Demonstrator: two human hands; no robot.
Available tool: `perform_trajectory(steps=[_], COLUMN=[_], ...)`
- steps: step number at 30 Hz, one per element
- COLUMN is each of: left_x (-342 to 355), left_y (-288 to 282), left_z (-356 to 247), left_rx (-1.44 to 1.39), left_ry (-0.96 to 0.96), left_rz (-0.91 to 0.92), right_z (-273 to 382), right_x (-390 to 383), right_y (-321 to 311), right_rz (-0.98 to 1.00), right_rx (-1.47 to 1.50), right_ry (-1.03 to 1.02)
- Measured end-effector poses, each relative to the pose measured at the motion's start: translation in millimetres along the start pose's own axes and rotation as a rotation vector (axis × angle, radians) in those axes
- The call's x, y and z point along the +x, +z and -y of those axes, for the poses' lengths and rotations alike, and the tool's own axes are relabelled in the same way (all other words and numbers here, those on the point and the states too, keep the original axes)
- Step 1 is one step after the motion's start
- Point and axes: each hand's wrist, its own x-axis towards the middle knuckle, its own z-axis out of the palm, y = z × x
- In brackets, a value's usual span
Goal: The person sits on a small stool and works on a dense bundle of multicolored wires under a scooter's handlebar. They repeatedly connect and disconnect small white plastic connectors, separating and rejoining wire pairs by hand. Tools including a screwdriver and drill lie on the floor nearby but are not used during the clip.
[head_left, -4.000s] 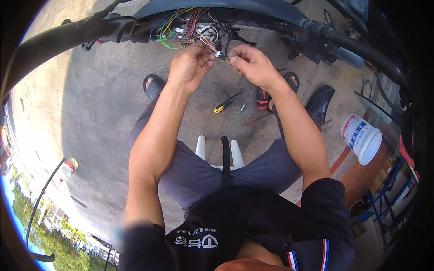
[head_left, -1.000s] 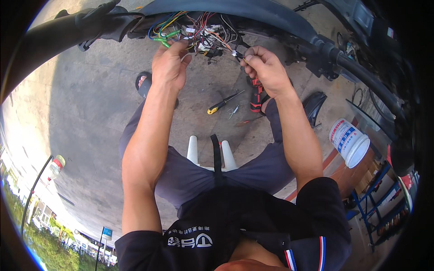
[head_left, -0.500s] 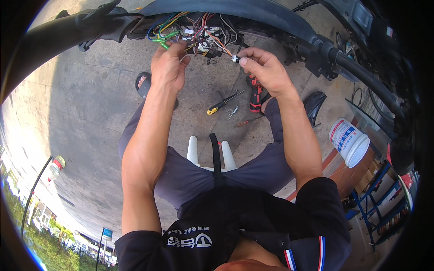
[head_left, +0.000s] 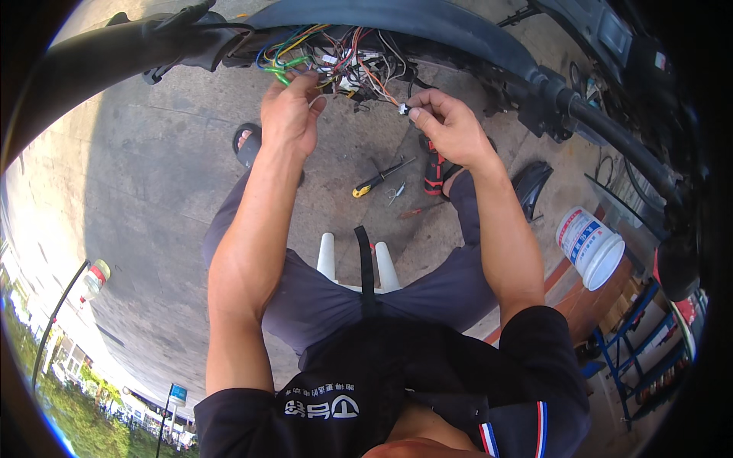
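Note:
A tangle of coloured wires (head_left: 355,57) hangs below the dark curved panel (head_left: 397,21) of a vehicle. Between the thumb and fingers of my right hand (head_left: 452,126) is a small white and black wire connector (head_left: 404,109), with orange and white wires running up from it. My left hand (head_left: 290,114) is at the left side of the tangle, fingers curled among the wires. Right beside its fingertips are green sleeved wire terminals (head_left: 284,73). What those fingers pinch is hidden behind the hand.
On the ground lie a yellow and black screwdriver (head_left: 382,178), a small metal piece (head_left: 396,193) and a red and black power drill (head_left: 434,166). A white bucket (head_left: 588,248) stands at the right. White stool legs (head_left: 327,256) show between my knees.
My right hand has come slightly down and right with the connector, drawing its wires along. My left hand has shifted a little to the right.

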Motion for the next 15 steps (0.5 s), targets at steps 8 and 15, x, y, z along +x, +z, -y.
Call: perform_trajectory(steps=[8,15], left_x=[2.0,-2.5], left_y=[-2.4,-1.2], left_z=[0.6,-2.3], left_rx=[0.066,0.145], left_ry=[0.025,0.062], left_rz=[0.007,-0.143], right_z=[2.2,5.5], right_x=[-1.1,-2.4], right_y=[0.2,0.2], right_rz=[-0.007,-0.021], right_rx=[-0.178,-0.222], right_ry=[-0.052,-0.067])
